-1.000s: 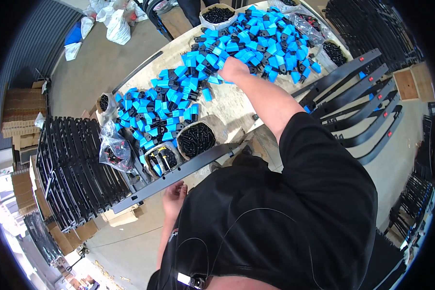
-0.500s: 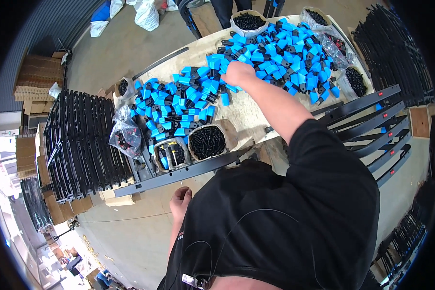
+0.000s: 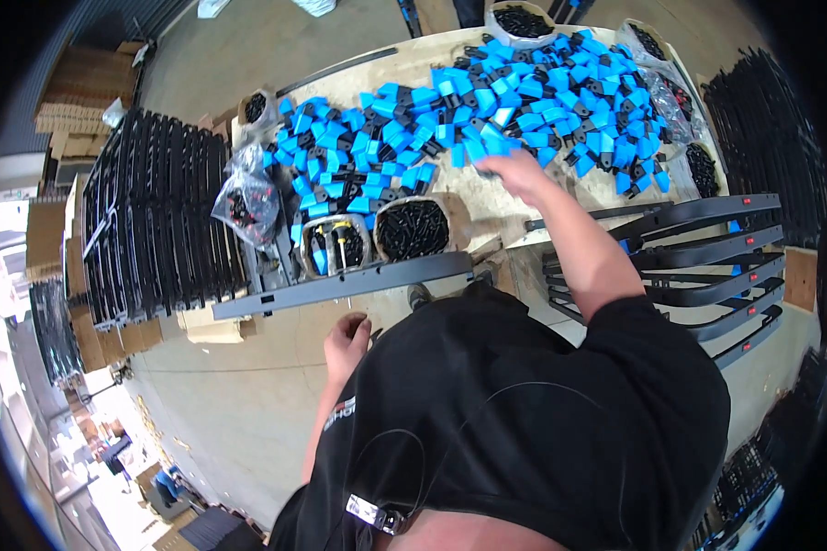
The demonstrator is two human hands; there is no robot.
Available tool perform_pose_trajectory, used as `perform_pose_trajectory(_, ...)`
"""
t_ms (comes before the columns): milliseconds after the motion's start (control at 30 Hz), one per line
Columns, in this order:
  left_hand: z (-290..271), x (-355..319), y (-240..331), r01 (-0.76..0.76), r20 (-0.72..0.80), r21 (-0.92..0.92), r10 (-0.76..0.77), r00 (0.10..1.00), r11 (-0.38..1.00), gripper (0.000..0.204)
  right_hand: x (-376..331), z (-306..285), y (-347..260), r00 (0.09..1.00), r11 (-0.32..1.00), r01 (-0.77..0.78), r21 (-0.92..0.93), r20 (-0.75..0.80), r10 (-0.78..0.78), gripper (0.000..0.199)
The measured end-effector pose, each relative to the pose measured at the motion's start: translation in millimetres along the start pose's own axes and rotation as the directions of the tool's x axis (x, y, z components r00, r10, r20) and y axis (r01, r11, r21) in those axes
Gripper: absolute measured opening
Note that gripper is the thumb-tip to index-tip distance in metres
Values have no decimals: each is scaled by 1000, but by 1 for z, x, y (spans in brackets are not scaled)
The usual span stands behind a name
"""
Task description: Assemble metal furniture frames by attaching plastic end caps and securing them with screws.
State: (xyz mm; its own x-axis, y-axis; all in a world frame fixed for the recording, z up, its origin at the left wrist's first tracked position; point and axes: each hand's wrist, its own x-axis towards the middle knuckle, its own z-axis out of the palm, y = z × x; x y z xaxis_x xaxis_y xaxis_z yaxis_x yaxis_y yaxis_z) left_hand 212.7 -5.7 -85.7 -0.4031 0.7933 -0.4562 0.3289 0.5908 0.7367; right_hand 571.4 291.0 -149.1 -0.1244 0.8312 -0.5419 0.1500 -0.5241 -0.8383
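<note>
Since the earlier frames our right hand [image 3: 514, 173] has drawn back from the far middle of the heap to its near edge, while the whole view has slid so the bench [image 3: 487, 207] sits higher in the picture. We see the fingers curled down over a blue plastic piece [image 3: 483, 152] at the heap's rim; whether they have closed on it we cannot tell. That piece belongs to the heap of blue and black parts [image 3: 487, 101], small blue caps with black fittings, spread loose across most of the bench top. We judge the sorting barely begun: the heap looks large and unsorted.

Our left hand [image 3: 345, 342] hangs low by the bench edge, fingers loosely bent, seemingly holding nothing. Just beyond it lies a long grey metal rail [image 3: 340, 283] along the near edge, with a round tub of black screws [image 3: 412, 230] and a tub holding a screwdriver [image 3: 335, 244] behind it. A clear bag of dark hardware [image 3: 246, 197] sits to the left. Stacked dark rails [image 3: 698, 266] stand to our right, black frames [image 3: 147, 220] to our left.
</note>
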Motion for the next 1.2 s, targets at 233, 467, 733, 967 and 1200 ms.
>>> perform_pose_trajectory(233,6,48,1,-119,286,-174,166,944,978,25,-174,-3,118,903,902,-414,125,183,389,28)
perform_pose_trajectory(467,39,58,87,-931,699,-85,687,198,354,66,-230,80,90,856,848,-505,162,221,467,23)
perform_pose_trajectory(733,30,46,73,-937,764,-245,645,-28,249,64,-238,146,86,767,834,-400,379,637,79,27)
perform_pose_trajectory(967,-42,112,-8,-653,420,146,550,721,744,42,-280,167,84,925,898,-310,313,318,208,42)
perform_pose_trajectory(1200,-95,189,1,-51,355,70,23,935,996,41,-308,179,163,868,811,-495,311,153,472,39)
